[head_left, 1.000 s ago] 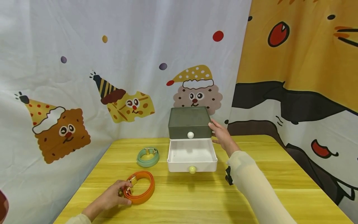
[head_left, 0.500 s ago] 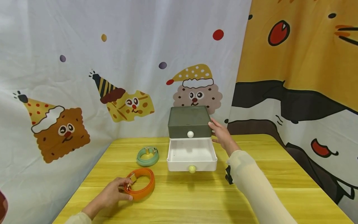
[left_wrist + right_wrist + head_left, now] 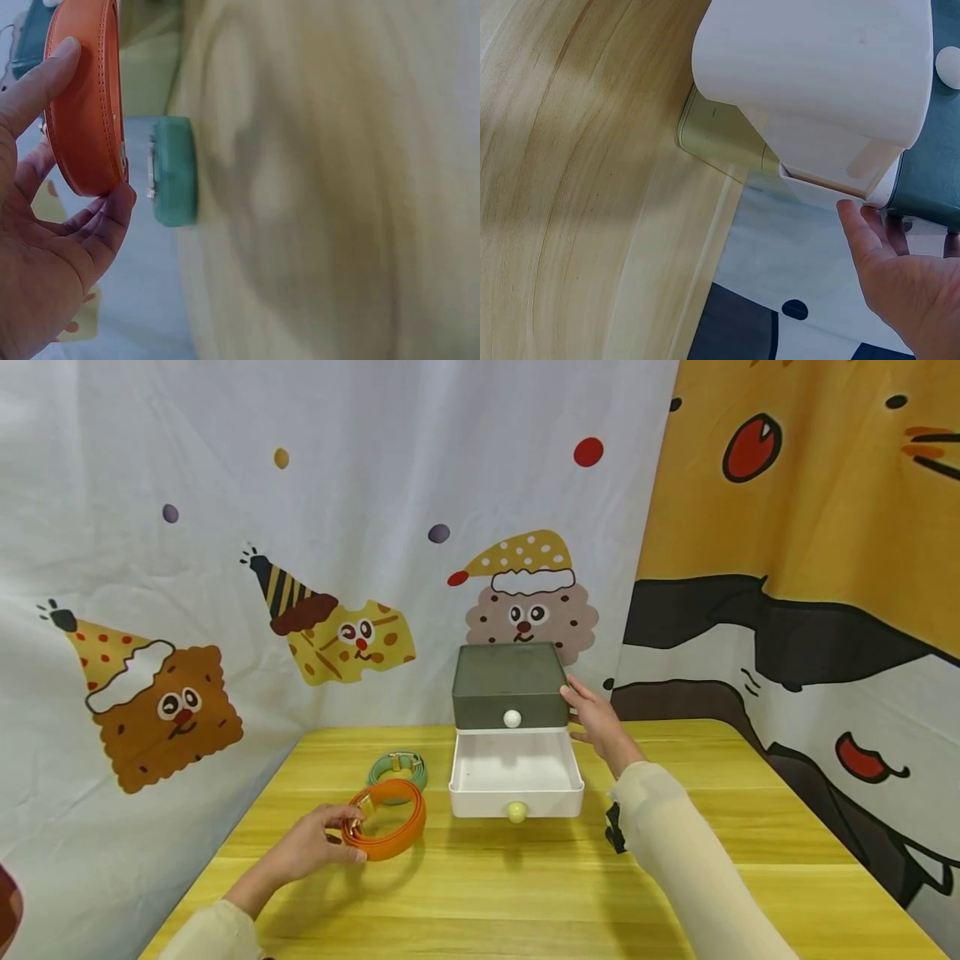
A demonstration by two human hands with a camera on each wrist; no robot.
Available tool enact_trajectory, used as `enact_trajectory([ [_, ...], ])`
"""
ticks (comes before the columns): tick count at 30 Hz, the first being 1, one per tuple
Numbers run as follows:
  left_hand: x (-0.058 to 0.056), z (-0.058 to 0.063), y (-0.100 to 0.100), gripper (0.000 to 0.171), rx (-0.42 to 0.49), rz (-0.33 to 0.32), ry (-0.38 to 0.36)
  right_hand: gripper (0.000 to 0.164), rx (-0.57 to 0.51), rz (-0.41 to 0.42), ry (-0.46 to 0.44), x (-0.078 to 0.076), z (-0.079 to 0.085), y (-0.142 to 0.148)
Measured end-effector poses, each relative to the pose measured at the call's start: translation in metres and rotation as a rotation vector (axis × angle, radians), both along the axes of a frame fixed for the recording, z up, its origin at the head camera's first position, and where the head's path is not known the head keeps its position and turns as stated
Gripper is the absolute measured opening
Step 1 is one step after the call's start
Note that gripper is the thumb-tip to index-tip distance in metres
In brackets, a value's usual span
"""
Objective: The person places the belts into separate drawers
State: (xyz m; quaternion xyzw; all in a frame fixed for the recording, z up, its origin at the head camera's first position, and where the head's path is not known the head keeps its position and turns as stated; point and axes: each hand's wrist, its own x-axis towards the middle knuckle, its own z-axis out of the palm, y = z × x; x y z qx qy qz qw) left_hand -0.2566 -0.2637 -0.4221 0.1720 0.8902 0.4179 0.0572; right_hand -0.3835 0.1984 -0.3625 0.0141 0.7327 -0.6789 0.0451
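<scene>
nearest, the left hand (image 3: pixel 311 845) has its grip pinched on the coiled orange belt (image 3: pixel 82 112), thumb against the outer face and fingers by the buckle; the coil hangs just clear of the tabletop (image 3: pixel 525 893), its shadow falling there. held by one side only, it could slip or spring loose if the thumb eased. a little beyond, the coiled green belt (image 3: pixel 174 172) rests on the tabletop, and a low swing of the orange coil might knock it. to the right, the white drawer (image 3: pixel 480 804) juts from its stack, so weight on its front could tip everything forward. further back, the right hand (image 3: pixel 600 727) grasps nothing, its grip slack, fingertips touching the side of the dark green box (image 3: pixel 510 672); too hard a push there might slide the stack sideways. no brand, label or writing can be read on these, nor on the curtain (image 3: pixel 337 510) behind, which carries cartoon figures and dots.
</scene>
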Motion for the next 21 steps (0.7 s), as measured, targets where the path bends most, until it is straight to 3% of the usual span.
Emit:
enact_trajectory([
  [8, -0.004, 0.023, 0.008, 0.054, 0.013, -0.002, 0.009, 0.062, -0.002, 0.000, 0.000, -0.001, -0.001, 0.000],
  [21, -0.013, 0.049, 0.025, 0.052, -0.021, 0.017, 0.057, 0.063, -0.018, -0.002, -0.001, -0.001, 0.000, 0.000],
])
